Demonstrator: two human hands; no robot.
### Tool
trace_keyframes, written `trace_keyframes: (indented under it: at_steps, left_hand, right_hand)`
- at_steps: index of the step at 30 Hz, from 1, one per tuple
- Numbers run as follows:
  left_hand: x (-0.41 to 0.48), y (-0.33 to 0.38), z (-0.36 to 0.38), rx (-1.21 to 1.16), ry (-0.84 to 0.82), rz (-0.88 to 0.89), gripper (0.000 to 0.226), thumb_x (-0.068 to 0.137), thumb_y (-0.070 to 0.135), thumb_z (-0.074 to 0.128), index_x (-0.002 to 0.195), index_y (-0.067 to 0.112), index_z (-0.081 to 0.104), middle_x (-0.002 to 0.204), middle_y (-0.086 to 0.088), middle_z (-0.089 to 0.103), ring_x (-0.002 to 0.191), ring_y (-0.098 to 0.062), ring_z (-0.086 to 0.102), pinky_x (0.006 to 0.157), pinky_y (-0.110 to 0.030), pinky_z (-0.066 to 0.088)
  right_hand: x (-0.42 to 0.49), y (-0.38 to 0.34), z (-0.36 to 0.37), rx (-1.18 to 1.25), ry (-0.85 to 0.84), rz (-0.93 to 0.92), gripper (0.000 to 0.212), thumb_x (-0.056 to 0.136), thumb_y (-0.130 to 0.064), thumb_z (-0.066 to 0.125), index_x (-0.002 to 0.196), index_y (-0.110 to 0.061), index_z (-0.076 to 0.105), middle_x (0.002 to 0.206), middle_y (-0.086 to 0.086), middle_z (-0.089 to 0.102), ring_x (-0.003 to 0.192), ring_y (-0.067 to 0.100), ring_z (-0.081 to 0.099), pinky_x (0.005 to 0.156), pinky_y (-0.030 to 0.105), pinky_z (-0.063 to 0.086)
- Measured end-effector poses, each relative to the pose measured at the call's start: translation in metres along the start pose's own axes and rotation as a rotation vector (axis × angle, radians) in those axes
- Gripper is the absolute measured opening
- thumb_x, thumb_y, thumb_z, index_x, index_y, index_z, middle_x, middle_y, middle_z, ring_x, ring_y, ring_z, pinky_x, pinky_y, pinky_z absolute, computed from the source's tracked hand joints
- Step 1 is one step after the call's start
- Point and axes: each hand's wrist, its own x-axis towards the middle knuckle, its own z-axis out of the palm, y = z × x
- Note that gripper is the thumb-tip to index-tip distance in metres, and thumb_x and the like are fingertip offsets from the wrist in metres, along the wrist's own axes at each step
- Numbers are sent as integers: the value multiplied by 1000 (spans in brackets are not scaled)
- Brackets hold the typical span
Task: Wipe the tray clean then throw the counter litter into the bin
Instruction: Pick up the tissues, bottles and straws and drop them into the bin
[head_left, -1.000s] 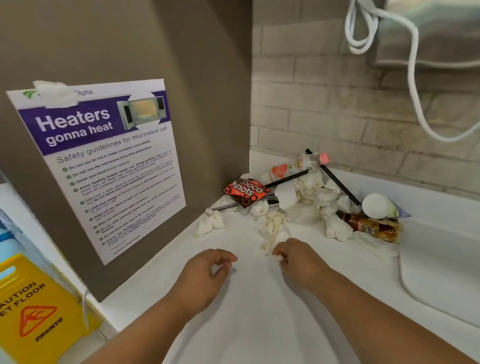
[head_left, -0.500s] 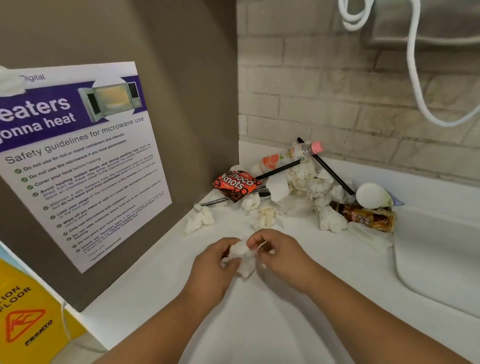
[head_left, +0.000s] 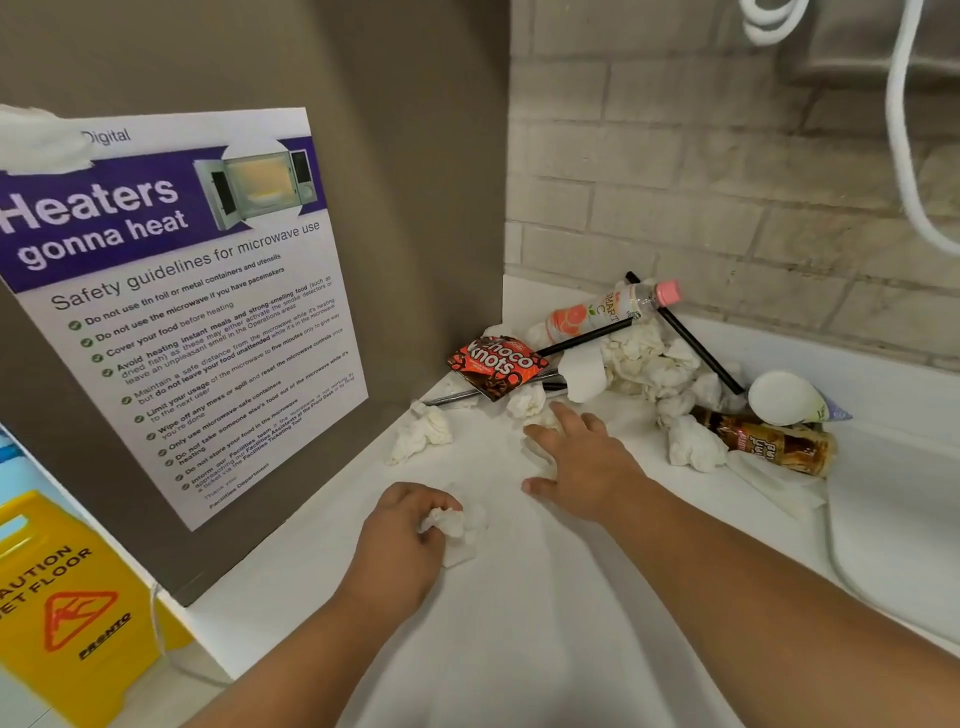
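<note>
The hands are now apart: the left hand (head_left: 400, 540) alone grips the crumpled tissue (head_left: 457, 525) in curled fingers, while the right hand (head_left: 587, 462), fingers spread open, reaches forward over the counter (head_left: 519, 639) toward the litter pile (head_left: 644, 364) in the corner.

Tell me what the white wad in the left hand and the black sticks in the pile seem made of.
The crumpled white wad in the left hand looks like soft, matte tissue paper: it is creased. The long black sticks look smooth and faintly glossy, probably plastic straws.
</note>
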Motion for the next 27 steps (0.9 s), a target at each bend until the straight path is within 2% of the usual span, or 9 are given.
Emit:
trace_keyframes:
  at_steps: [2, 5, 7, 9, 13, 17, 21, 23, 27]
  left_hand:
    - [-2, -3, -1, 78, -25, 55, 37, 79, -2, 56, 86, 34, 61, 104, 7, 52, 92, 6, 51, 77, 3, 32]
    - [-5, -6, -1, 155, -47, 99, 21, 81, 24, 68, 97, 33, 58, 109, 10, 46, 94, 6, 48, 86, -3, 33]
    - [-7, -9, 1, 225, -67, 93, 35, 76, 40, 73, 107, 30, 59, 112, 13, 42, 100, 0, 47, 87, -10, 33]
    - [-8, -10, 2, 310, -85, 94, 50, 73, 46, 74, 117, 31, 55, 117, 15, 39, 108, -6, 44, 89, -14, 32]
    - [-10, -7, 2, 426, -104, 122, 51, 84, 37, 64, 130, 35, 44, 119, 13, 44, 112, -10, 41, 87, -15, 32]
    - [-11, -4, 0, 424, -105, 156, 35, 89, 24, 57, 124, 30, 55, 102, 10, 46, 100, -10, 47, 74, -12, 30]
    - [-14, -4, -5, 320, -86, 192, 21, 85, 10, 63, 102, 21, 69, 89, 12, 51, 77, 1, 48, 69, -6, 33]
    - [-17, -3, -10, 282, -31, 192, 23, 83, 8, 65, 99, 24, 70, 92, 10, 58, 79, 0, 51, 70, -6, 34]
    - [-30, 2, -27, 256, 75, 126, 21, 83, 15, 69, 101, 27, 70, 90, 14, 56, 79, -5, 51, 69, 0, 32]
  right_hand:
    - [-1, -1, 4, 30, 37, -2, 54, 89, -46, 55, 137, -34, 33, 146, 3, 23, 127, 30, 31, 94, 40, 45]
    - [-3, -2, 8, 47, 122, 0, 38, 91, -17, 52, 126, -26, 42, 133, 2, 33, 111, 26, 39, 80, 35, 47]
    - [-4, 2, 10, 94, 153, -2, 42, 86, -1, 48, 122, -23, 46, 130, 1, 35, 108, 26, 42, 80, 35, 48]
    - [-6, 8, 12, 208, 196, -8, 42, 84, 3, 48, 118, -22, 51, 126, -1, 40, 104, 22, 48, 81, 32, 48]
    - [-19, 13, 10, 469, 307, -29, 33, 88, 0, 48, 113, -19, 58, 120, -6, 46, 90, 10, 48, 75, 19, 37]
    - [-37, 10, 0, 610, 349, -43, 30, 87, 4, 51, 107, -16, 61, 109, -7, 47, 72, 2, 54, 63, 3, 39]
    - [-56, 4, -6, 720, 360, -52, 29, 86, 4, 54, 105, -17, 62, 108, -7, 49, 81, -9, 56, 65, -2, 38]
    - [-65, 0, -6, 764, 359, -45, 30, 87, 0, 56, 102, -25, 62, 109, -12, 50, 84, -12, 53, 67, -2, 38]
    - [-77, -10, -6, 806, 361, -80, 34, 87, -4, 58, 94, -38, 58, 105, -19, 51, 92, -2, 53, 75, 3, 40]
